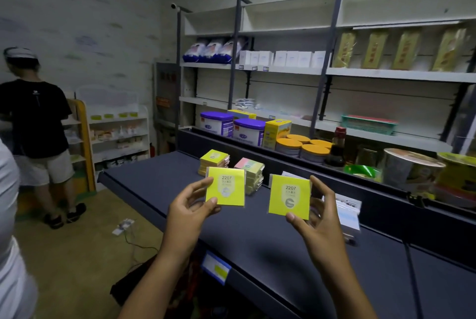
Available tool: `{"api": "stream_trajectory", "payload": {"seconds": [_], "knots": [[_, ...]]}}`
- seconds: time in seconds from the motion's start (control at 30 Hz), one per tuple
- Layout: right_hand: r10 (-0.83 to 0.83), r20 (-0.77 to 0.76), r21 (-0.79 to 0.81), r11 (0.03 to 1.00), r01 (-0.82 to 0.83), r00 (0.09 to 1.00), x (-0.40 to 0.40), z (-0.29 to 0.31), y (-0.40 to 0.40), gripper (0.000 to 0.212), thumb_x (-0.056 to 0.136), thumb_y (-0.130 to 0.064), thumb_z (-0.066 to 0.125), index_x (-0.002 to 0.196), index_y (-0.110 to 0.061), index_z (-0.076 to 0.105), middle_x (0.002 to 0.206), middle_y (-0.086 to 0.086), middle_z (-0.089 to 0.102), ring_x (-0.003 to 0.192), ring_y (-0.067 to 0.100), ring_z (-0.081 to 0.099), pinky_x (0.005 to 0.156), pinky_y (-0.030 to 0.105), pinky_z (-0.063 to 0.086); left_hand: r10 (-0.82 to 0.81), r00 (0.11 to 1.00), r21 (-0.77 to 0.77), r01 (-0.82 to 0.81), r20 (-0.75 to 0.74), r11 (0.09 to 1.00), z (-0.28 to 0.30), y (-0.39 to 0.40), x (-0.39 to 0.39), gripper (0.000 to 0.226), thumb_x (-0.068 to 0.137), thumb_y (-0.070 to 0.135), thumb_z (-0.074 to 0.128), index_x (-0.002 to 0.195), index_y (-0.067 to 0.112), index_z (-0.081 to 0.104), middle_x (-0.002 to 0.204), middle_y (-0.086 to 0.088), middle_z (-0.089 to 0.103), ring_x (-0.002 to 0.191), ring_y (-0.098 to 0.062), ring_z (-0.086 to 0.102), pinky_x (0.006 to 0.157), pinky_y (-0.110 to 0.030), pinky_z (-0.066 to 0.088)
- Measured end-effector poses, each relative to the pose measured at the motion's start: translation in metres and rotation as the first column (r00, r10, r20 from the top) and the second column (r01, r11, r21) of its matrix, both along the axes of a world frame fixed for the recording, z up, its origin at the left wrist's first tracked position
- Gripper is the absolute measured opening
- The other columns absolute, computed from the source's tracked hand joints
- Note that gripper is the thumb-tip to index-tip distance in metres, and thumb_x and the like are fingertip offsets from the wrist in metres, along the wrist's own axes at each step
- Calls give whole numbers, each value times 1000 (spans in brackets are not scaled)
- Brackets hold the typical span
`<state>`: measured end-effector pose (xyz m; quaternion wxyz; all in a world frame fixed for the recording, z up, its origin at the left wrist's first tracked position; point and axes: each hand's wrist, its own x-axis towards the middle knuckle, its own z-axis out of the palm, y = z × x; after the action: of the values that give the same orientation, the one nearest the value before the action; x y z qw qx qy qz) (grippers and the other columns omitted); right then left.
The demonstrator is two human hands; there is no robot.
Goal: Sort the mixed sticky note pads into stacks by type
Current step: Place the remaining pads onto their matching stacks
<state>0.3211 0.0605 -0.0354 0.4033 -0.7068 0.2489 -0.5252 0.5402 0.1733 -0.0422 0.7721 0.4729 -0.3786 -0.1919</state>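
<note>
My left hand [189, 206] pinches a yellow sticky note pad [226, 186] marked 2207, holding it upright above the dark shelf [257, 236]. My right hand [318, 215] pinches a second yellow pad [288, 196] of the same kind, thumb on its lower corner. Behind them on the shelf stands a stack of yellow pads [213, 161]. Beside it stands a stack of multicolour pastel pads [251, 173], partly hidden by the left-hand pad. A few white and blue pads [347, 211] lie behind my right hand.
Tins, jars and boxes [291, 143] line the ledge behind the shelf. White wall shelving [334, 71] rises above. A person in a black shirt [36, 123] stands at far left. A power strip and cable [123, 226] lie on the floor.
</note>
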Motion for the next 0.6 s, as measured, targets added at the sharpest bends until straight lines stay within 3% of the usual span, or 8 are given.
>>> {"api": "stream_trajectory", "payload": {"seconds": [0.1, 0.2, 0.4, 0.6], "knots": [[1, -9, -9, 1000, -1, 1000, 20, 4, -7, 78, 82, 7, 73, 139, -36, 39, 109, -15, 61, 99, -9, 63, 74, 6, 49, 1, 1000, -7, -1, -15, 1000, -1, -9, 20, 36, 88, -4, 65, 118, 14, 66, 119, -7, 68, 95, -23, 72, 73, -26, 60], [-13, -11, -9, 1000, 13, 1000, 39, 7, -14, 78, 82, 7, 72, 137, -39, 40, 101, -20, 67, 96, -2, 68, 72, 10, 52, -4, 1000, -14, 4, -12, 1000, 1, -21, 44, 36, 87, -5, 65, 117, 15, 67, 119, -7, 68, 93, -24, 72, 71, -25, 59], [-71, 5, -9, 997, 71, 997, 88, 11, -25, 78, 82, 7, 72, 133, -44, 41, 120, -10, 60, 99, 7, 70, 81, 29, 60, -54, 998, -9, 54, 20, 999, 2, -50, 103, 37, 88, -5, 65, 119, 15, 66, 117, -1, 69, 95, -18, 72, 70, -22, 58], [-129, 11, 6, 992, 129, 992, 145, 12, -40, 78, 82, 10, 71, 137, -35, 41, 114, -4, 61, 98, 5, 70, 74, 16, 55, -104, 992, 11, 104, 66, 995, 3, -84, 171, 38, 89, -5, 64, 116, 20, 66, 117, 1, 69, 90, -15, 71, 71, -24, 58]]}}
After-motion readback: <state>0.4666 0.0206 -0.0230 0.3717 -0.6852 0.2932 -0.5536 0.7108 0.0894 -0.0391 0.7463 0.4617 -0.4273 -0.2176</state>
